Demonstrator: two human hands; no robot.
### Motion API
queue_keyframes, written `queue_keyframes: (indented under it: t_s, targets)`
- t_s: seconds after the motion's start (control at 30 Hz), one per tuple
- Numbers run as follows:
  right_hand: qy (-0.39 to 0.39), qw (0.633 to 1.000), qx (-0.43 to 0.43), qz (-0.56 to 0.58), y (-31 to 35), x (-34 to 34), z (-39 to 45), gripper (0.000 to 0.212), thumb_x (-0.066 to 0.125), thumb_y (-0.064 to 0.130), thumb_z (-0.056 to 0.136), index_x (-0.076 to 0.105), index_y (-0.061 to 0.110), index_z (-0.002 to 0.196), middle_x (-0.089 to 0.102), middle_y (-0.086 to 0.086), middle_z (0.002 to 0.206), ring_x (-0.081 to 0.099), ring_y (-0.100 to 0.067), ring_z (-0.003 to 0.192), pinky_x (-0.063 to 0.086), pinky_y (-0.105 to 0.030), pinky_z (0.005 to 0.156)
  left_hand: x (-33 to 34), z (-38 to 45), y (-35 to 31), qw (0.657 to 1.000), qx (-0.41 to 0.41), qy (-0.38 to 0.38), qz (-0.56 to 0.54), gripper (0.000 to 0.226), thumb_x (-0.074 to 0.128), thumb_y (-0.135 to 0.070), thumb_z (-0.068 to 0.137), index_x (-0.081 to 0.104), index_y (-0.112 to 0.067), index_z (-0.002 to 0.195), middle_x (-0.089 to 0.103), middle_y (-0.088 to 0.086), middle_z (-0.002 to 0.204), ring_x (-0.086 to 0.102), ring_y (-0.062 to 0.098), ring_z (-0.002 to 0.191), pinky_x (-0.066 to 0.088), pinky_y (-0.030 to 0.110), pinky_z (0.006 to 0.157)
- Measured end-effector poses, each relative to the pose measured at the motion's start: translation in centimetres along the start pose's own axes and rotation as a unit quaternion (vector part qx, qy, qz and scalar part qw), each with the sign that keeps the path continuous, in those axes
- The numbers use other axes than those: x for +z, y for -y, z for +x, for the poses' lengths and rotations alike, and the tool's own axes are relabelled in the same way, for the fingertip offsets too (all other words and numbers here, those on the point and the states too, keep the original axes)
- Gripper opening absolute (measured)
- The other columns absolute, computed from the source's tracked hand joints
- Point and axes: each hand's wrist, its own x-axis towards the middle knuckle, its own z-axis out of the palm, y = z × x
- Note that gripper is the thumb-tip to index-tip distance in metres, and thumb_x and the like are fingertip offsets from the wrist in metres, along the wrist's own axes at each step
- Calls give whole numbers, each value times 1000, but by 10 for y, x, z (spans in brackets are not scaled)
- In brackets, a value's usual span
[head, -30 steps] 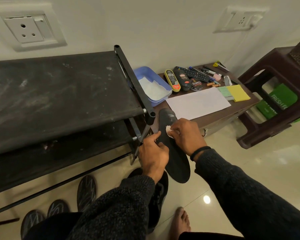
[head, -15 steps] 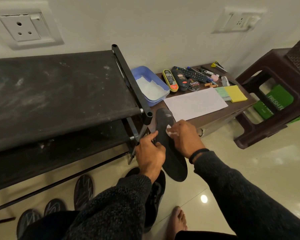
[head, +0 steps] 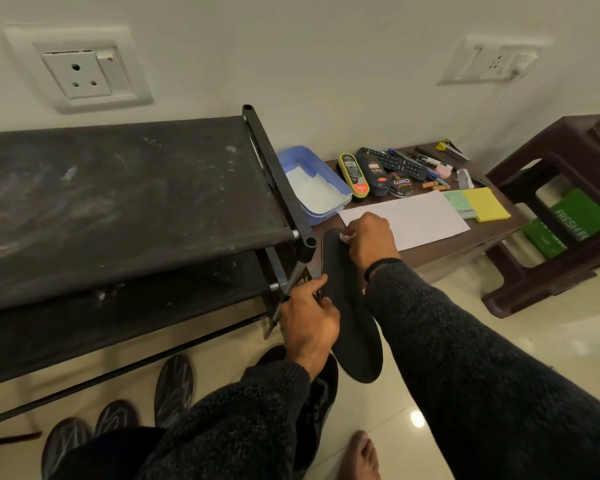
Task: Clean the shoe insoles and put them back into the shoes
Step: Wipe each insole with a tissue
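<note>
A long black insole (head: 355, 327) is held in the air in front of me, toe end pointing away. My left hand (head: 309, 320) grips its left edge near the middle. At the insole's far toe end my right hand (head: 369, 242) pinches a small white wipe (head: 344, 236) and presses it on the surface. Below my left forearm a black shoe (head: 321, 393) stands on the floor, partly hidden by the sleeve.
A black shoe rack (head: 125, 202) fills the left, with several slippers (head: 172, 389) under it. A low brown table (head: 440, 244) carries a blue tub (head: 314, 185), shoe polish containers (head: 374, 176), a remote, white paper (head: 406, 218) and yellow notes. A brown stool (head: 565, 216) stands right. My bare foot (head: 359, 455) rests on the tiles.
My right hand has slid the white wipe up the insole from its upper middle to the toe end. My left hand keeps its grip on the insole's edge.
</note>
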Motion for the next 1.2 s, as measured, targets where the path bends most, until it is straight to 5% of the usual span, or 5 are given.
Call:
queue_keyframes:
  t_s: [0.4,0.7,0.97,1.1,1.2]
  targets:
    - [10,996,-85,7,-5,4,-57,29,66,3,89,75,13,115,66,-10,113,61,-26,105,52,-35,91,-2,-1,-3,1000,-12,13,-1,49,64,-11,94,59,-35,136,73,12,111,71,29,100,62,37,83]
    - [-16,1000,-4,18,-1,6,15,30,67,6,91,74,14,119,69,-13,115,61,-31,107,49,-39,97,0,4,-1,1000,-15,22,-10,49,66,-15,94,59,-39,136,70,2,122,70,16,105,61,34,89]
    - [-110,993,-46,20,5,32,-26,25,61,7,94,73,8,116,63,-13,107,54,-31,101,48,-39,83,-2,3,-2,1000,-6,-6,11,48,63,-12,95,61,-35,137,61,-4,139,59,15,122,40,14,90]
    - [-38,995,-92,29,4,16,-46,31,67,-3,83,78,12,108,70,-13,109,63,-32,101,52,-41,89,-4,1,-6,1000,-16,-5,19,49,65,-15,90,63,-39,133,67,-5,131,67,16,107,54,27,92]
    - [-3,992,-123,32,-2,13,-58,28,71,-1,84,80,17,104,72,-10,107,66,-28,99,55,-40,89,-6,-1,-9,999,-30,10,16,50,65,-18,89,61,-42,132,71,-7,117,70,17,88,61,37,80]
